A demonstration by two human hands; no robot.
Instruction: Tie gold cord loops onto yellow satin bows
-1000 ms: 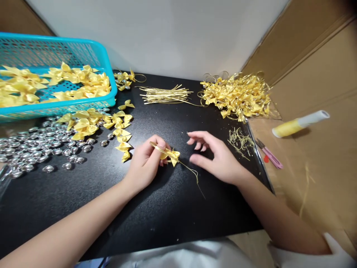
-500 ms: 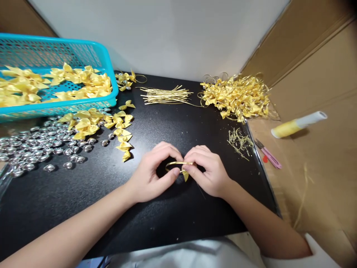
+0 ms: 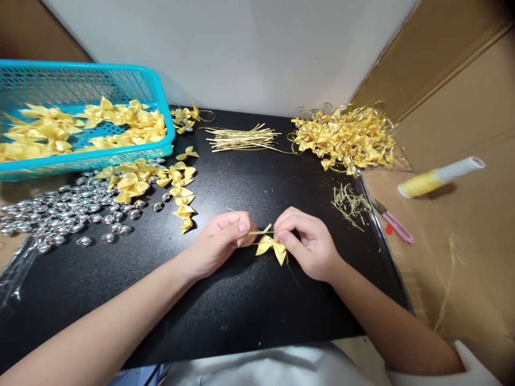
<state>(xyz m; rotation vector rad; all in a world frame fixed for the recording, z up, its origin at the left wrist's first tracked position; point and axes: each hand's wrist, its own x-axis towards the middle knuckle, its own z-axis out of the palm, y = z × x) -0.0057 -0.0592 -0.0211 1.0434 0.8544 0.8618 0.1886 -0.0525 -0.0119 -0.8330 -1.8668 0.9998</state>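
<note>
Low over the black table (image 3: 241, 305), my left hand (image 3: 225, 238) pinches a thin gold cord (image 3: 257, 232) between thumb and curled fingers. My right hand (image 3: 308, 241) closes on the same cord close to a yellow ribbon bow (image 3: 277, 249), which hangs between the two hands with its pointed tails downward. The cord's far part is hidden behind my left fingers. Thin loose strands trail below the right fingertips. Left of my hands lie several loose yellow bows (image 3: 183, 198) and many silver heart-shaped beads (image 3: 90, 209).
A turquoise basket (image 3: 167, 107) of yellow bows stands back left. Straight gold cords (image 3: 243, 138) lie at the back. A heap of bows with cord loops (image 3: 346, 139) is back right, thread scraps (image 3: 350, 206) before it. Pink-handled snips (image 3: 396, 225) and a roll (image 3: 438, 177) lie farther right.
My left hand has turned and closed more tightly. The cord, a round loop before, is drawn straighter between my hands, and the bow shows more fully. The view has shifted slightly.
</note>
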